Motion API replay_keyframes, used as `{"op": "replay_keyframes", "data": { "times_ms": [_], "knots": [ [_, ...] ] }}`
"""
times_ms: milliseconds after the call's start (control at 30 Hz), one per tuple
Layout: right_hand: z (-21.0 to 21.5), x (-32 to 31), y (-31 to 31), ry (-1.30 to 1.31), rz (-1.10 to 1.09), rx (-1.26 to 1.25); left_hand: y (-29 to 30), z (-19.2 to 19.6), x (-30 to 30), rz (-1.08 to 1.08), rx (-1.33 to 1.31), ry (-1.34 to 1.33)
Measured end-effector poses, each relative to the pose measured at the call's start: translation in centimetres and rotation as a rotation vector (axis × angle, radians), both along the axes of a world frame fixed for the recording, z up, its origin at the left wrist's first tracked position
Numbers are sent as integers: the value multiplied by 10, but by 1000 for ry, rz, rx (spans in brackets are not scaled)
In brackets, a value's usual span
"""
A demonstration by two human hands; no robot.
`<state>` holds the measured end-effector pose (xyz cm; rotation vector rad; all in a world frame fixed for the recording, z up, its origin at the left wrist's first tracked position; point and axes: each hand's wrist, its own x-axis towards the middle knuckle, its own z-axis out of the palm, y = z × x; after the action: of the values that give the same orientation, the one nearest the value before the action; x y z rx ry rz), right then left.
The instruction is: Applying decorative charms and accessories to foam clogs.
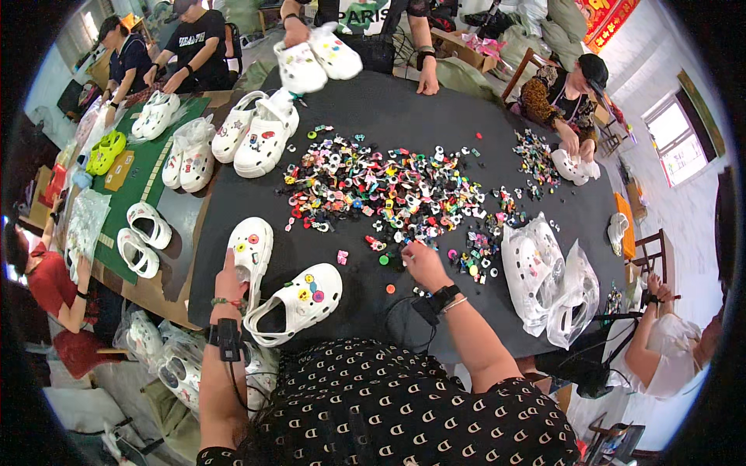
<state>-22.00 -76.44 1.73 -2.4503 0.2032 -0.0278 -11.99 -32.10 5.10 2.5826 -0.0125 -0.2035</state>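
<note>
Our left hand (231, 273) rests against a white clog (250, 247) on the black table (435, 116), its fingers curled on the clog's side. Our right hand (423, 264) reaches into the heap of colourful shoe charms (373, 186), fingers pinched together over a small charm. A second decorated clog (301, 301) lies just beside the first.

The room is bright. Daylight comes in through the window (678, 140) on the right. Shadows are soft. The edges bend round and go black.
</note>
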Motion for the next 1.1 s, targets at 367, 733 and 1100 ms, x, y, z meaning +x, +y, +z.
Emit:
{"op": "replay_keyframes", "data": {
  "times_ms": [367, 733, 1100],
  "knots": [
    [-1, 56, -17, -40, 114, -372, -18, -13, -26, 248, -73, -126],
    [2, 59, -9, 146, 48, -531, -9, 8, -24, 223, -248, 152],
    [39, 70, 5, 46, -56, -94, -28, 9, -28, 335, -252, 24]
  ]
}}
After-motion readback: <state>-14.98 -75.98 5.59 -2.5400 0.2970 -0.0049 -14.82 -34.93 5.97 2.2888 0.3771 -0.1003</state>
